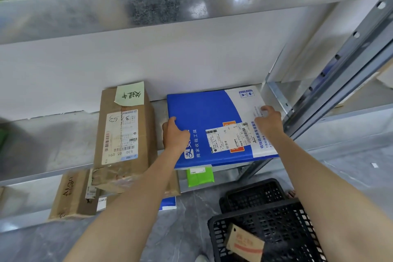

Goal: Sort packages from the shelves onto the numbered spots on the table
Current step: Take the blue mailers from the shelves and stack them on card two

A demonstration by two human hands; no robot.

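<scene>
Two hands are set on one flat blue-and-white mailer package (212, 117), which lies on the galvanised metal shelf (53, 149) directly ahead of the person. The package is held from both sides. The left hand (175, 136) is curled round its left edge, with the thumb laid on top. The right hand (269, 120) is bent over the white strip at its right edge, though whether those fingers reach underneath cannot be made out.

The long axis appears to run from the back wall toward the person. The near end juts slightly past the shelf lip, so a straight pull outward is judged the likely move. The left hand sits nearer the front and the right hand further in.

Little room is left at the sides. A tall brown cardboard box (125, 140) stands just beside the package on the left, and a perforated steel upright (340, 66) rises close on the right. Below, black plastic crates (265, 219) are stacked on the grey floor.
</scene>
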